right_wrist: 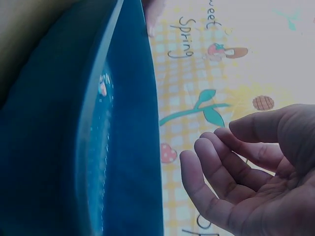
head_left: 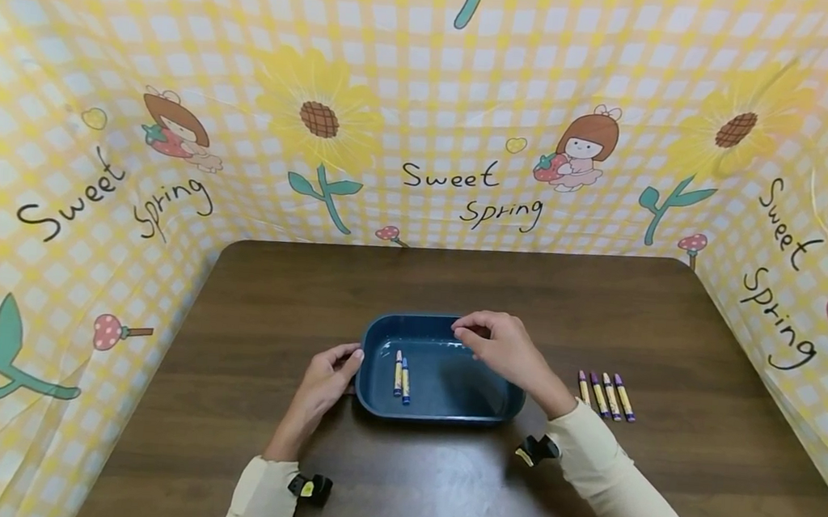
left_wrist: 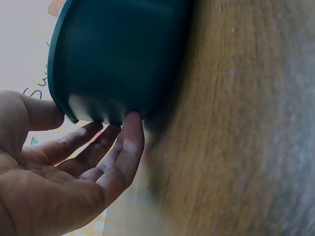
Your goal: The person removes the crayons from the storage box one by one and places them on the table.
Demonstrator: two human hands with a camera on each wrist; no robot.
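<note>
A dark blue rectangular tray (head_left: 459, 376) with rounded corners sits on the table. My left hand (head_left: 321, 385) grips its left end; in the left wrist view the thumb lies at the rim and the fingertips (left_wrist: 133, 132) press against the outer wall. Inside the tray, toward its left, two crayons (head_left: 398, 375) lie side by side, one pale-tipped and one blue-tipped. Over the tray's back right part hovers my right hand (head_left: 509, 351), with loosely bent fingers. In the right wrist view nothing shows between that hand's thumb and fingers (right_wrist: 192, 172).
To the right of the tray, several crayons (head_left: 611, 396) with purple and pale tips lie in a slanted row. The brown wooden table (head_left: 295, 282) is enclosed at the back and sides by a yellow checked cloth (head_left: 439, 122) printed with flowers and lettering.
</note>
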